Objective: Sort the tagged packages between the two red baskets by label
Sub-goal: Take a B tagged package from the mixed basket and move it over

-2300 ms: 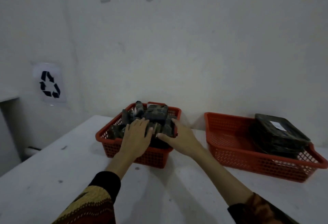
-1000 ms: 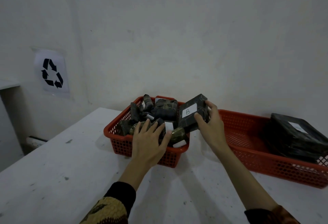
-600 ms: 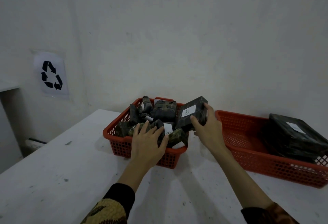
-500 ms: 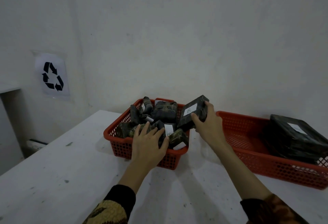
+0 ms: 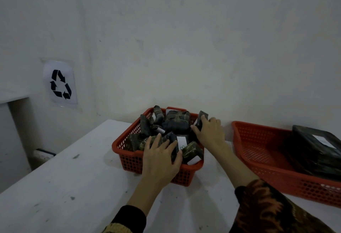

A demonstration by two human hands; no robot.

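The left red basket is heaped with several dark wrapped packages bearing white tags. My left hand lies flat, fingers spread, on the packages at the basket's front. My right hand grips a flat black package at the basket's right rim, turned on edge so its tag is hidden. The right red basket holds a stack of large black packages with a white label on top.
Both baskets stand on a white table against a pale wall. A recycling sign hangs on the wall at left. A white ledge juts out at far left.
My right hand had lifted the B-tagged package with its label showing; now it has turned the package on edge and lowered it at the left basket's right rim. My left hand stayed put.
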